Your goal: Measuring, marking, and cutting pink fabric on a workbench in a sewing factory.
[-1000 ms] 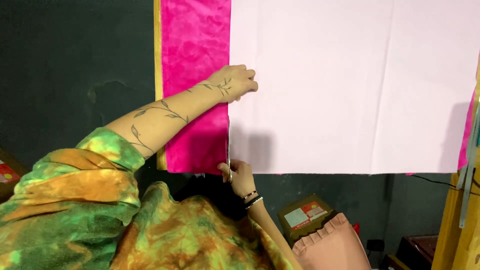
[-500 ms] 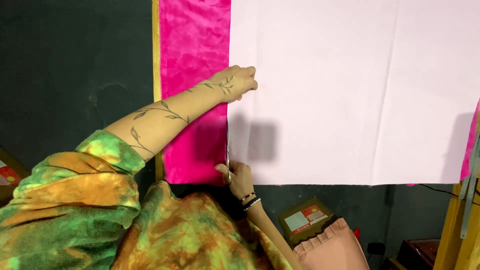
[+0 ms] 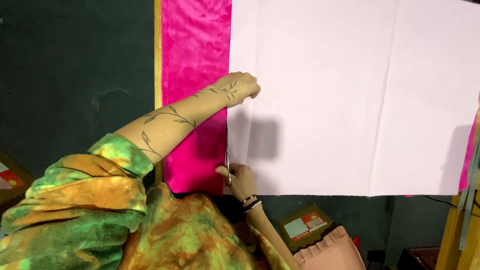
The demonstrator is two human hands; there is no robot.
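Showing: two bare hands at work on cloth spread over a dark cutting table (image 3: 75, 75), seen from above.
Left hand (image 3: 239, 88): fingers together and curled down, pressing on the left edge of the pale pink fabric (image 3: 350, 95), partway up that edge; the forearm carries a leafy vine tattoo.
Right hand (image 3: 241, 181): closed around the handles of the scissors (image 3: 227, 155), at the near left corner of the pale pink fabric; dark bracelets circle the wrist.
Scissors: slim blades pointing away from the person, lying along the seam where the pale pink fabric meets the magenta fabric (image 3: 195, 65); whether the blades are parted cannot be told.
Pale pink fabric: flat, faintly creased in vertical folds, covering most of the table's right part; its near edge runs straight across.
Magenta fabric: glossy strip just left of the pale sheet, touching it along its length; a sliver also shows at the right edge.
Yellow strip (image 3: 158, 50): narrow band along the magenta fabric's left side.
Sleeve (image 3: 80, 200): green and orange tie-dye, bottom left.
Below the near table edge: a small cardboard box (image 3: 305, 227) and a folded pink pleated cloth (image 3: 332, 252).
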